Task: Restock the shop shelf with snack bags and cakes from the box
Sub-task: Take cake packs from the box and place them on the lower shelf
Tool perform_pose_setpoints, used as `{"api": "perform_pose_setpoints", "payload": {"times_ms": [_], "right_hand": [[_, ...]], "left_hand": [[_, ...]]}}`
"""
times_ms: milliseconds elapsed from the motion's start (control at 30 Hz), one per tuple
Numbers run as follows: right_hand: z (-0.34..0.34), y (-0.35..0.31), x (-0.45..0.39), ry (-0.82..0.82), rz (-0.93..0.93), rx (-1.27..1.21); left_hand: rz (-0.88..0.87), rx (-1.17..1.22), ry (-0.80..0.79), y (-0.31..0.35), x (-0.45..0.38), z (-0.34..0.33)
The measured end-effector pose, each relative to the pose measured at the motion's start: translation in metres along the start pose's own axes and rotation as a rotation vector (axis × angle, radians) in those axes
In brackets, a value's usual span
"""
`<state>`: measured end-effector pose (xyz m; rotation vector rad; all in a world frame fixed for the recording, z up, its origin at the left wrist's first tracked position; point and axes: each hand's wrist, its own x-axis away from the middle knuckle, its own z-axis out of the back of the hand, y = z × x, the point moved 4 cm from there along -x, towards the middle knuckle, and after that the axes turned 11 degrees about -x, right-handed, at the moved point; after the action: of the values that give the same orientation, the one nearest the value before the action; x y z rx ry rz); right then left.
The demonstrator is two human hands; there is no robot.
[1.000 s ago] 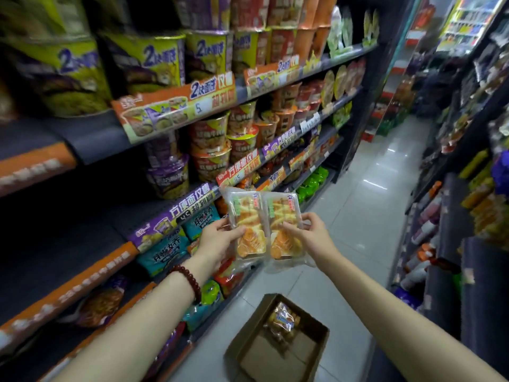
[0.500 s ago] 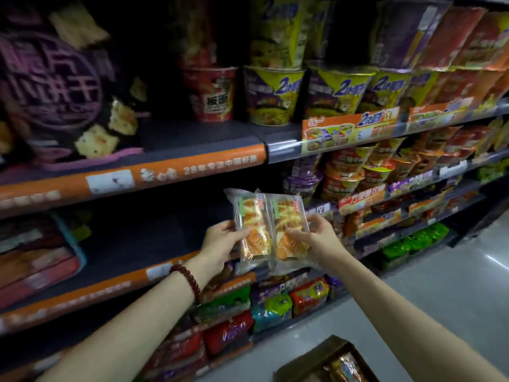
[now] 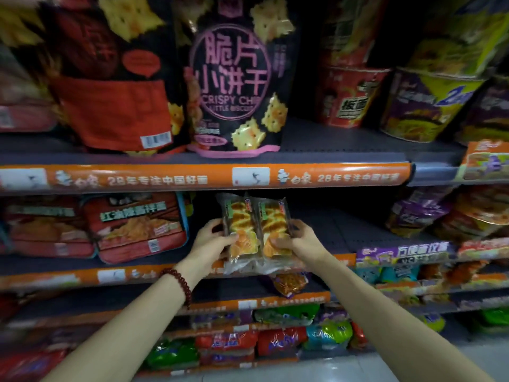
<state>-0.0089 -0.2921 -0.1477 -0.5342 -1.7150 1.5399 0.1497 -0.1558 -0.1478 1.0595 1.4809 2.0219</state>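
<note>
Standing upright side by side, two clear-wrapped cakes (image 3: 256, 232) are being held at the front edge of the middle shelf (image 3: 325, 238), over its bare dark stretch. The left hand (image 3: 210, 244) is gripping the left pack, fingers curled round its edge; the right hand (image 3: 298, 239) is gripping the right pack likewise. A bead bracelet (image 3: 180, 285) is sitting on the left wrist. At 9 o'clock of the cakes, red noodle packs (image 3: 137, 227) are leaning; at 12 o'clock, above the orange strip (image 3: 203, 176), a biscuit bag (image 3: 234, 78) is standing; at 3 o'clock, purple cups (image 3: 413, 216) are stacked.
</note>
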Motion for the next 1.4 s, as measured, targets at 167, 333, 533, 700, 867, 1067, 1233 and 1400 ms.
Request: {"api": "perform_pose_setpoints", "payload": {"times_ms": [167, 333, 533, 700, 867, 1067, 1233, 1400], "right_hand": [[-0.024, 0.003, -0.022, -0.044, -0.026, -0.005], [-0.032, 0.003, -0.036, -0.013, -0.008, 0.075], [-0.031, 0.006, -0.032, 0.021, 0.04, 0.301], [-0.033, 0.004, -0.025, 0.042, 0.143, 0.304], [-0.029, 0.004, -0.021, -0.161, 0.091, 0.243], [-0.035, 0.015, -0.03, -0.217, 0.069, 0.19], [-0.043, 0.02, -0.03, -0.181, 0.11, 0.204], [-0.044, 0.017, -0.031, -0.174, 0.114, 0.24]], "left_hand": [[0.03, -0.041, 0.022, -0.011, -0.017, 0.027], [0.02, -0.133, 0.032, -0.012, -0.029, 0.03], [-0.066, -0.476, 0.134, -0.013, -0.026, 0.028], [-0.08, -0.398, 0.008, -0.012, -0.021, 0.021], [-0.102, -0.435, -0.039, -0.018, -0.022, 0.022], [-0.118, -0.401, -0.082, -0.01, -0.018, 0.025], [-0.087, -0.364, -0.011, -0.017, -0.015, 0.033], [-0.047, -0.4, -0.046, -0.016, -0.016, 0.04]]}}
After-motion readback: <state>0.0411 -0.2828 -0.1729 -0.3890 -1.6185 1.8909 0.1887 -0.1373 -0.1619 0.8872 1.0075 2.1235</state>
